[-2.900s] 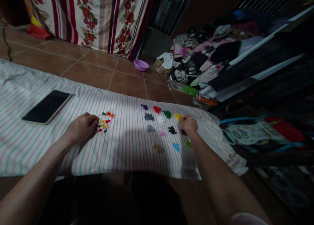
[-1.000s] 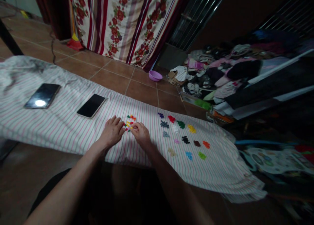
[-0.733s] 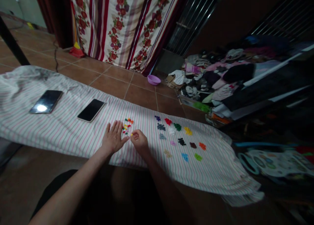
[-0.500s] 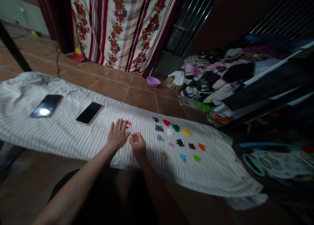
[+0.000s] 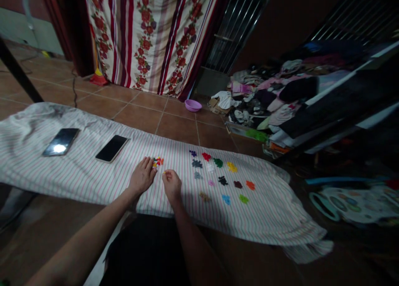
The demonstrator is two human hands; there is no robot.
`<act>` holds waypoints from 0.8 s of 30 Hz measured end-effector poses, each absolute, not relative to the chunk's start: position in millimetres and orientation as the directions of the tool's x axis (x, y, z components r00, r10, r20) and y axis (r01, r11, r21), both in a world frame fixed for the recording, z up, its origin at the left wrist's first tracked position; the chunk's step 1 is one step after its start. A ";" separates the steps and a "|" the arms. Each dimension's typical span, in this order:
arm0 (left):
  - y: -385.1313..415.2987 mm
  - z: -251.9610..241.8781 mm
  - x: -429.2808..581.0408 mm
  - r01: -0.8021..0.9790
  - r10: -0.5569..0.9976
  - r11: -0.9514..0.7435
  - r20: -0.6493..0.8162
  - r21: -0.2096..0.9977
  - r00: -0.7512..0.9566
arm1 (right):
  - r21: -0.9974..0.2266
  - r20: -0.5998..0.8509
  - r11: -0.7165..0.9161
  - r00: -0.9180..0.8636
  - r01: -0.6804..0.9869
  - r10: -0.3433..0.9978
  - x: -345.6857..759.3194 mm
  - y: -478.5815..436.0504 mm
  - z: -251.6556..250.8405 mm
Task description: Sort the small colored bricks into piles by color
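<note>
My left hand [image 5: 142, 177] lies flat with fingers stretched out on a pink-striped white cloth [image 5: 93, 178], its fingertips at a small mixed pile of coloured pieces [image 5: 158, 161]. My right hand [image 5: 171, 183] is curled just to its right, pinching a small yellow piece at the fingertips. Farther right, several small piles sorted by colour [image 5: 218, 176] lie in rows on the cloth: purple, red, green, yellow, grey, white, pink, black, brown, orange, tan, blue and light green.
Two dark phones [image 5: 61, 141] [image 5: 112, 148] lie on the cloth to the left. Beyond it are a brown tiled floor, a purple bowl [image 5: 193, 105], a floral curtain [image 5: 152, 32] and a heap of clothes [image 5: 268, 94]. A toy [image 5: 352, 200] lies at the right.
My right hand came from the sorted piles over to the mixed pile and pinched a yellow piece. My left hand opened flat beside that pile. The view swung left, showing a second phone.
</note>
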State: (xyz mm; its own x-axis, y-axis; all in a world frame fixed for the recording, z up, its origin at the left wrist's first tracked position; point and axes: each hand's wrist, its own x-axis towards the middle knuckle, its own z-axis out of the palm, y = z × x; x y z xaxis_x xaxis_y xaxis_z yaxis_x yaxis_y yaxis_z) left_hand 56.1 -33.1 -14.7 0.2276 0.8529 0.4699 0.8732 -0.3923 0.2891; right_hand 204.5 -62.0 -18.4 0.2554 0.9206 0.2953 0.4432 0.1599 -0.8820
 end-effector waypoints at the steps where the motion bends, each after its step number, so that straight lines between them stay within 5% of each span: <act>1: -35.7 -14.8 56.1 0.882 0.858 -0.367 0.474 0.295 0.199 | -0.871 0.298 0.153 0.255 0.467 0.920 204.3 -61.0 -18.6; 11: -45.2 -3.5 58.1 0.933 0.870 -0.295 0.460 0.204 0.174 | -0.865 0.248 0.094 0.258 0.493 0.934 243.0 -57.1 0.5; 18: -49.2 3.1 58.9 0.913 0.859 -0.308 0.491 0.269 0.145 | -0.843 0.311 0.059 0.393 0.535 0.865 343.5 -52.3 24.7; 24: -47.2 4.4 57.7 0.920 0.861 -0.316 0.477 0.233 0.175 | -0.705 0.310 -0.165 0.510 0.689 0.802 427.4 -49.4 41.2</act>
